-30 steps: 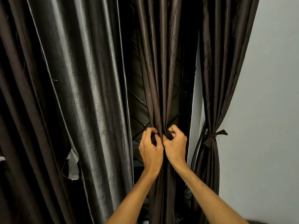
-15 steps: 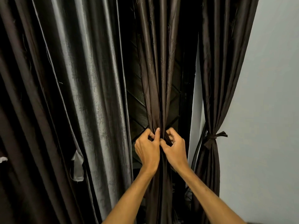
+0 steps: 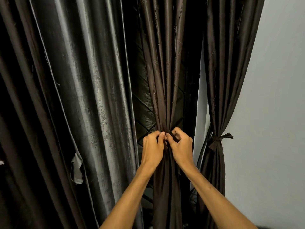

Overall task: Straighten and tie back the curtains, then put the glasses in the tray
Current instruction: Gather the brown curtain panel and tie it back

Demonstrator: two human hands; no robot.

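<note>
- Pinching the bunched middle curtain at its waist: left hand and right hand side by side, each grip clenched on the fabric.
- Middle curtain hangs centre frame, between grey curtain and right curtain.
- Right curtain cinched by tie band, next to the wall.
- Dark grille shows in the gap behind.
- Loose flap hangs off the grey curtain's edge.
</note>
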